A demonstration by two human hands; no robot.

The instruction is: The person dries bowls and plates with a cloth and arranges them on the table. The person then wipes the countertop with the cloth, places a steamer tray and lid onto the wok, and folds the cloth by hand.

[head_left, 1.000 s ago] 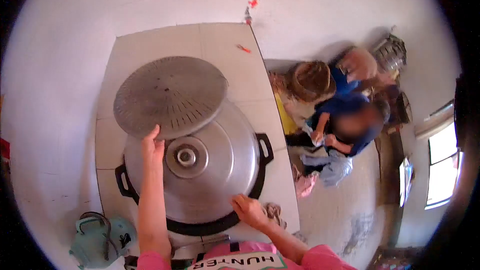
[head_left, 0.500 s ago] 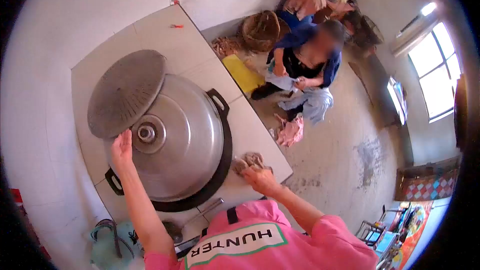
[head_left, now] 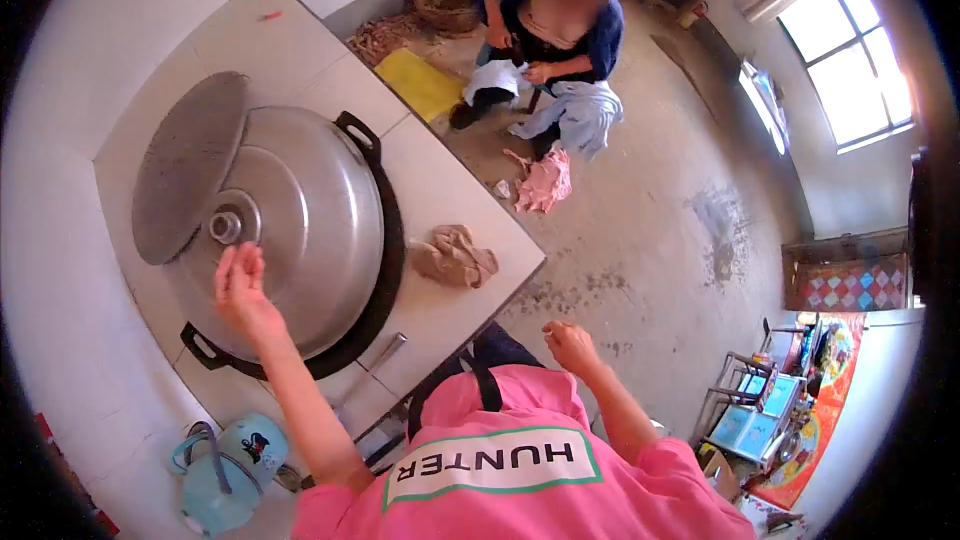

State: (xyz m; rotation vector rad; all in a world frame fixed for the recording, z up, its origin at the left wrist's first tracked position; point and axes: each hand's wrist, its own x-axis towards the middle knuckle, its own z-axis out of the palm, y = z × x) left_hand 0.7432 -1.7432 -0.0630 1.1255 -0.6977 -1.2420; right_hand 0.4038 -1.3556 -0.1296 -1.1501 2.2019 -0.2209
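Note:
A large metal lid covers a black-rimmed wok set in the tiled counter. The round perforated steamer plate leans on the lid's left side. My left hand is over the lid near its knob, fingers extended, holding nothing. My right hand is off the counter's front corner with its fingers curled; what they hold, if anything, is too small to name. A crumpled brown cloth lies on the counter right of the wok.
Beyond the counter a seated person handles light blue cloth. A pink cloth lies on the floor beside a yellow sheet. A teal container stands lower left. A metal-handled tool rests near the counter's front edge.
The view has swung right. My left hand has let go of the steamer plate's edge. My right hand, at the brown cloth half a second ago, has come away from it and past the counter edge.

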